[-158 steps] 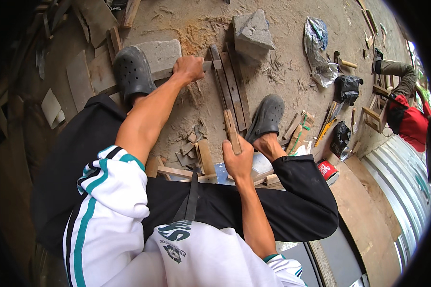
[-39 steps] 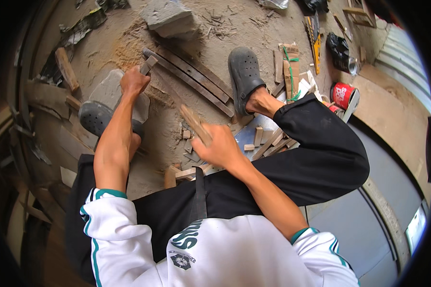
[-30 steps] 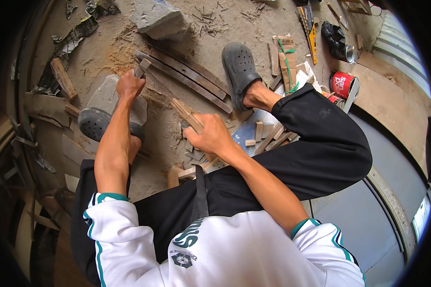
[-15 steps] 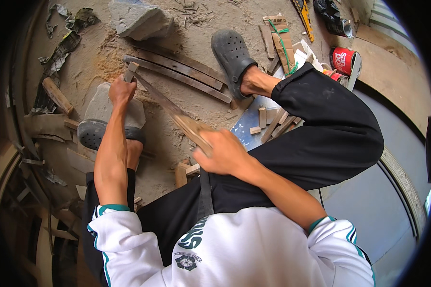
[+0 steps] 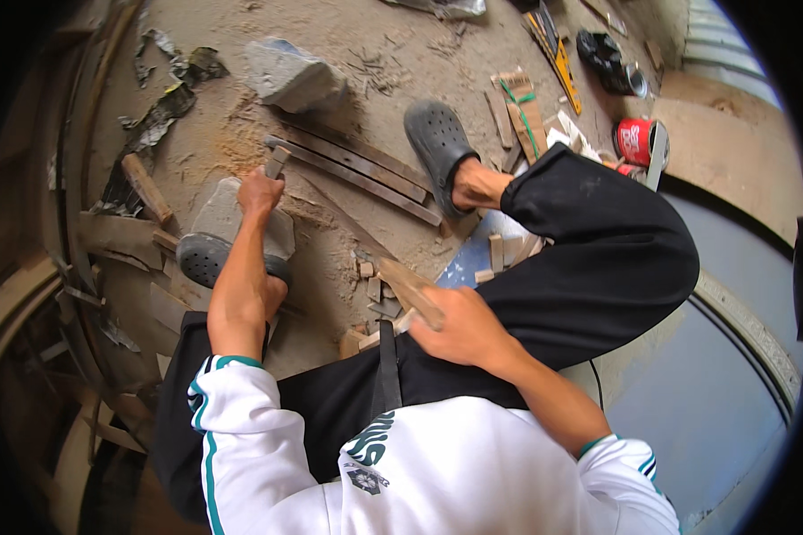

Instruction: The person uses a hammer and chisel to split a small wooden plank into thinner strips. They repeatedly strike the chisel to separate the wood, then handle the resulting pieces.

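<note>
My left hand (image 5: 260,193) is closed around a small strip of wood (image 5: 278,160), whose pale end sticks up past the fingers. Beneath this hand lies a pale stone slab (image 5: 272,230), beside my left grey clog (image 5: 201,260). My right hand (image 5: 468,325) grips the wooden handle (image 5: 409,290) of a handsaw, in front of my lap. The saw's long narrow blade (image 5: 352,223) slants up and left toward the wood strip; its tip looks a little apart from the strip.
Dark wooden battens (image 5: 357,174) lie beyond, next to a grey stone block (image 5: 296,76). Wood offcuts (image 5: 373,287) are scattered near my lap. To the right are a yellow-handled saw (image 5: 562,71), a red can (image 5: 633,138) and cardboard tied with green string (image 5: 525,116).
My right hand has drawn the saw back toward my lap, so its blade has slid away from the wood strip. My left hand still holds the strip. The whole view has shifted.
</note>
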Demonstrator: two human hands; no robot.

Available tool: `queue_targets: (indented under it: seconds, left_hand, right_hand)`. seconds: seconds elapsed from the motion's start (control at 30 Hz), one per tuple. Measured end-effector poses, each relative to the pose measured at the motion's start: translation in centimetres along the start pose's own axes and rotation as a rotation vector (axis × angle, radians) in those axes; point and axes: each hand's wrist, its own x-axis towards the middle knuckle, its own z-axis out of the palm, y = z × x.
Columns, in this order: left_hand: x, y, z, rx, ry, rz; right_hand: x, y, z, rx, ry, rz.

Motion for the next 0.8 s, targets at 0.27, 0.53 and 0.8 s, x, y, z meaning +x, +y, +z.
queue_targets:
  seconds: [0.27,0.53,0.8]
  left_hand:
    - [-3.9,2.8,2.2,0.156,0.250,0.220]
    - [-11.4,5.6,5.6,0.246,-0.269,0.565]
    - [-9.5,2.4,1.0,-0.010,0.439,0.301]
  right_hand:
    - [-3.6,0.2,-5.8,-0.023,0.159,-0.042]
    - [-0.6,-0.4,-4.7,0.064,0.293,-0.195]
    - [0.3,-1.1,-1.2,0.036,0.254,-0.219]
